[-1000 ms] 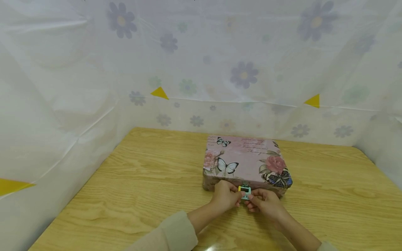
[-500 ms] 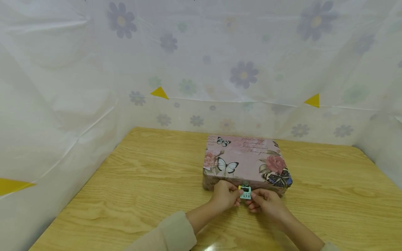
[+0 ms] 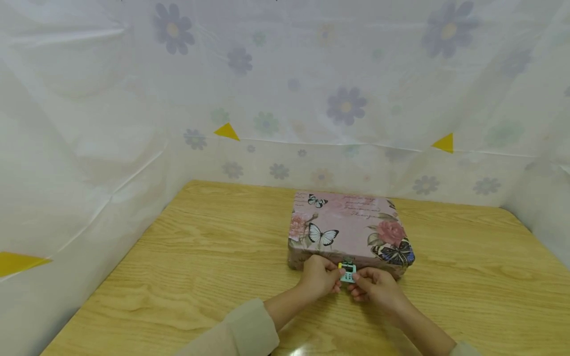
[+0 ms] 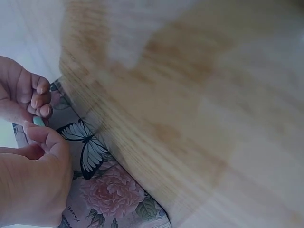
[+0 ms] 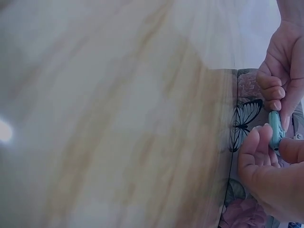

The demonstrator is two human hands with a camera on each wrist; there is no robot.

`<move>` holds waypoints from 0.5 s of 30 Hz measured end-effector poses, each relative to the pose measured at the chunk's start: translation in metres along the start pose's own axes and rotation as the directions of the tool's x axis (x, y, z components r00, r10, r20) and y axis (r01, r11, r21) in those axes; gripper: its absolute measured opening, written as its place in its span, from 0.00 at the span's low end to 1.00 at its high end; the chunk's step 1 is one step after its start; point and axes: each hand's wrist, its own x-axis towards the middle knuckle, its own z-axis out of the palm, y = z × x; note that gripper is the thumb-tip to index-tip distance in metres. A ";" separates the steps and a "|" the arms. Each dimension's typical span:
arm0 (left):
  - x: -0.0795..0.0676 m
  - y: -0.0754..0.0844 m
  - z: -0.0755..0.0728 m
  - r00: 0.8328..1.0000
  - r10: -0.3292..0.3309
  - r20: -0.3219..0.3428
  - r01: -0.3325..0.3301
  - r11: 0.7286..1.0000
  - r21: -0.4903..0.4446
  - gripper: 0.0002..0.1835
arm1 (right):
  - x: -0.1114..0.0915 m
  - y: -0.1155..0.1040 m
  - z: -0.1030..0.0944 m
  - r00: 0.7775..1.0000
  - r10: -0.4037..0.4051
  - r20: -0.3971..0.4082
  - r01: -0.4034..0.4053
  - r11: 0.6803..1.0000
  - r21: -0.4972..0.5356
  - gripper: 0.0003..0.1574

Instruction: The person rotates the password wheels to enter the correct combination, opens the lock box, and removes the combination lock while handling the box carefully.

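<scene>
A small teal combination padlock [image 3: 349, 277] with a yellow left edge hangs at the front clasp of a pink box [image 3: 352, 240] printed with butterflies and roses. My left hand [image 3: 318, 279] pinches the padlock's left side, thumb on its face. From the other side my right hand [image 3: 378, 287] grips it too, thumb at the lower right of the face beside the number dials, fingers curled behind. In the right wrist view the padlock [image 5: 274, 135] appears edge-on between both hands. Only a sliver of the padlock [image 4: 38, 121] shows in the left wrist view, the rest hidden by fingers.
The box's lid is down. Everything rests on a wood-grain table [image 3: 213, 257]. White flowered sheeting [image 3: 289, 99] stands behind the table and along its sides, with yellow triangles [image 3: 228, 132] on it.
The right thumb slid off the padlock's lower face to its right edge, uncovering the dials, then came back onto the face's lower right. Left hand and box stay in place.
</scene>
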 end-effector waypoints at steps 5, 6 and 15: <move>0.000 0.000 0.000 1.000 0.020 -0.007 -0.020 1.000 0.018 0.09 | 0.001 0.001 0.000 1.000 0.001 -0.014 -0.001 1.000 0.007 0.15; -0.001 0.001 0.000 1.000 0.024 -0.007 -0.024 1.000 0.020 0.09 | 0.002 0.001 0.000 1.000 -0.003 -0.013 0.003 1.000 0.009 0.15; -0.001 0.001 0.000 0.999 0.041 -0.011 -0.041 0.999 0.034 0.09 | 0.001 -0.001 -0.001 1.000 0.002 -0.004 -0.002 1.000 0.017 0.15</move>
